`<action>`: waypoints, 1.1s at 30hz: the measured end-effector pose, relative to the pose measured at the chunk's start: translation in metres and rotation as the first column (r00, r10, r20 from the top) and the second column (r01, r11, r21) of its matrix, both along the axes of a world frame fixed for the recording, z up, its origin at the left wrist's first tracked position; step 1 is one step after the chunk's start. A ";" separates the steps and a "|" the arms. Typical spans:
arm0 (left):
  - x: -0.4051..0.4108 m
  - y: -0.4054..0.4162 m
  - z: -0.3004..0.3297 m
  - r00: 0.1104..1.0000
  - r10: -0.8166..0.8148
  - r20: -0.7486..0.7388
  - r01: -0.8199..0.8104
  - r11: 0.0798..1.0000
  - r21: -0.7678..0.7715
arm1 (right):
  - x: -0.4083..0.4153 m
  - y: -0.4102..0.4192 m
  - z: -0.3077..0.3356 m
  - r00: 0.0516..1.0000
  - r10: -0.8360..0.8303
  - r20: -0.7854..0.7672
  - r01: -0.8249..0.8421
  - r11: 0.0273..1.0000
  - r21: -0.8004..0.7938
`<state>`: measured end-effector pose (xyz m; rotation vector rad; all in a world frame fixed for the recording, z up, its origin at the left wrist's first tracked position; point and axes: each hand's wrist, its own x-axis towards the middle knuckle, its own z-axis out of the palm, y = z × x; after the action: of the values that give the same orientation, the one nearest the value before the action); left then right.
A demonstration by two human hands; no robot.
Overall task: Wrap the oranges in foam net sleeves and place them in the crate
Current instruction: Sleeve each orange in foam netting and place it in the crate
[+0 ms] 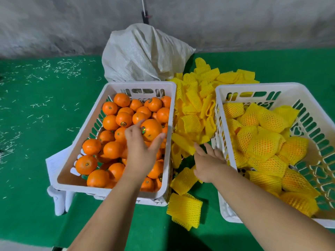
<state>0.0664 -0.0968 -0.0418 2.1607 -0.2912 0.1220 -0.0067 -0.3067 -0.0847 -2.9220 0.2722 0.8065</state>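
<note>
Green worktop carries, at left, a white crate of bare oranges; the left hand grasps one orange above its right wall. Behind slumps a white woven sack. Between the crates lies a heap of yellow foam net sleeves, where the right hand hovers, fingers released. Rightmost, a second white crate holds wrapped oranges.

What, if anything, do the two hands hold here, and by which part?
The left hand grips a bare orange round its lower side, above the left crate. The right hand holds nothing, fingers spread near the foam sleeves.
</note>
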 end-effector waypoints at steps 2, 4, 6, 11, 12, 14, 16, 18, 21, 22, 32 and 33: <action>-0.020 -0.019 0.004 0.992 -0.114 -0.047 0.108 0.986 -0.124 | 0.003 0.004 0.004 0.984 -0.085 0.159 0.067 0.991 0.116; -0.040 -0.034 0.002 0.965 -0.199 -0.170 0.155 0.958 -0.240 | 0.003 0.006 0.011 0.895 -0.195 0.402 0.095 0.962 0.257; -0.050 -0.040 -0.001 0.951 -0.243 -0.188 0.204 0.957 -0.205 | -0.002 0.003 0.020 0.714 -0.343 0.611 0.061 0.899 0.434; -0.053 -0.042 0.000 0.952 -0.276 -0.130 0.256 0.954 -0.156 | -0.030 -0.003 0.032 0.477 -0.789 0.388 -0.032 0.425 0.904; -0.057 -0.045 0.001 0.945 -0.300 -0.129 0.277 0.945 -0.173 | -0.033 -0.004 0.034 0.482 -0.839 0.253 -0.035 0.270 0.962; -0.063 -0.051 0.003 0.922 -0.342 -0.181 0.289 0.920 -0.263 | -0.033 -0.013 0.038 0.524 -0.851 -0.039 -0.062 -0.084 0.994; -0.064 -0.051 0.003 0.912 -0.354 -0.208 0.285 0.910 -0.300 | -0.034 -0.026 0.038 0.624 -0.734 -0.269 -0.075 -0.398 0.914; -0.061 -0.049 0.003 0.914 -0.354 -0.196 0.290 0.912 -0.290 | -0.033 -0.031 0.038 0.686 -0.655 -0.319 -0.055 -0.483 0.874; -0.061 -0.048 0.003 0.912 -0.364 -0.190 0.325 0.922 -0.210 | -0.029 -0.020 0.035 0.669 -0.737 -0.098 0.005 -0.128 0.992; -0.062 -0.048 0.002 0.911 -0.370 -0.180 0.344 0.925 -0.160 | -0.028 -0.016 0.035 0.660 -0.751 0.005 0.027 0.030 0.999; -0.055 -0.045 0.008 0.815 -0.429 -0.389 0.181 0.827 -0.532 | -0.026 -0.003 0.028 0.647 -0.715 0.265 -0.006 0.342 0.940; -0.050 -0.044 0.012 0.772 -0.456 -0.443 0.173 0.821 -0.544 | -0.026 -0.002 0.027 0.629 -0.723 0.285 -0.018 0.353 0.935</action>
<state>0.0166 -0.1409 -0.0300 1.5280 -0.2553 -0.5857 -0.0329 -0.3084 -0.0574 -1.7387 0.3217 -0.2612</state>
